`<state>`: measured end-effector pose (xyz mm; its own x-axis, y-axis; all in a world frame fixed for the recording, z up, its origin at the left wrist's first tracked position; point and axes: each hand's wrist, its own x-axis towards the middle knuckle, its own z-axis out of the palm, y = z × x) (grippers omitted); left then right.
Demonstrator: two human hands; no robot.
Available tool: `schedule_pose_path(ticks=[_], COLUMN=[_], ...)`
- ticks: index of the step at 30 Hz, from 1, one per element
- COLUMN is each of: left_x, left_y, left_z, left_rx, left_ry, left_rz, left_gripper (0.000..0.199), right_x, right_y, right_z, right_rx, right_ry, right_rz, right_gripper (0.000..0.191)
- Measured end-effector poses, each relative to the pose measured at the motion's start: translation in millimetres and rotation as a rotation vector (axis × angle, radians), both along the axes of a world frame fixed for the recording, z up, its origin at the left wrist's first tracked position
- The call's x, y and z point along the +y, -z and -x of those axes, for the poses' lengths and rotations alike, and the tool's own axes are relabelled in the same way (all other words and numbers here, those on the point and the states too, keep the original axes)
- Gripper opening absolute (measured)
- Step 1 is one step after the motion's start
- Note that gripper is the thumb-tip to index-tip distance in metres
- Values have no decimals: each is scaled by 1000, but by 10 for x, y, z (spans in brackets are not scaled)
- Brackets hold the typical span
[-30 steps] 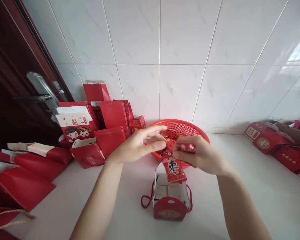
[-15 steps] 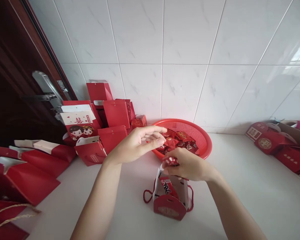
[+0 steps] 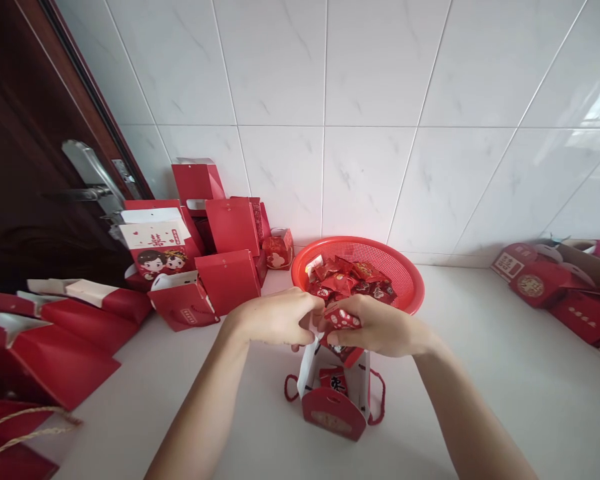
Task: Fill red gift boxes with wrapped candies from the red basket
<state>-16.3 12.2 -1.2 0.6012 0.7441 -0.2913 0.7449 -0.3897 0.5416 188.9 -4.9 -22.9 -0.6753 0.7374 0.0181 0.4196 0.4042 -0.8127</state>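
A small red gift box with a white inside and dark red cord handles stands open on the counter. A red candy packet with black lettering lies in it. My left hand is closed at the box's far left edge, thumb and fingers pinching the white flap. Over the far end of the box, my right hand grips a red candy packet with white spots. More red wrapping shows below those fingers, partly hidden. Just behind both hands is a red plastic basket holding several red-wrapped candies.
Many red gift boxes stand along the left by a dark door. Others are grouped at the right. A small red patterned box sits left of the basket. White tiles rise behind the white counter.
My left hand has come down from before the basket to the box's edge and closed there. The box has shifted slightly left. My right hand stays above it with the packet.
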Motion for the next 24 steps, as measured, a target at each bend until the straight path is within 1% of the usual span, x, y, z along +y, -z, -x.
schedule_pose_path(ticks=[2,3,5,7,9,11,14,15,16,19,20,22,23,24], left_x=[7,10,15,18,19,20,28,33,39,57,62,69,71,73], left_y=[-1,-5,-17,-34,-53,-70,-84,-85,-84,-75,-71,-64,-61,-60], left_z=[-1,0,1,-4,-14,-23,-31,-31,-30,-21,-17,-10,-7,-5], left_rx=[15,28,65,103,125,131,129,126,122,100,94,92,95,99], left_ry=[12,7,-7,-13,-10,5,10,14,21,46,45,26,18,13], left_rz=[16,17,37,66,70,49,35,32,26,2,1,13,18,18], left_gripper=[23,23,23,25,28,30,26,24,22,16,16,18,19,20], right_x=[3,3,1,-7,-18,-28,-31,-28,-22,0,5,7,3,-4], right_y=[5,2,-15,-41,-70,-93,-108,-107,-102,-68,-52,-23,-12,-6], right_z=[21,27,30,24,13,4,-5,-9,-13,-28,-31,-30,-27,-25], right_rx=[-64,-65,1,122,222,296,375,385,379,278,212,36,-51,-122], right_ry=[-16,2,84,177,223,215,163,149,139,119,96,29,19,37], right_rz=[-37,-49,-34,43,157,283,407,408,376,177,126,93,83,56], right_gripper=[9,13,22,26,28,27,13,10,10,14,13,9,6,5])
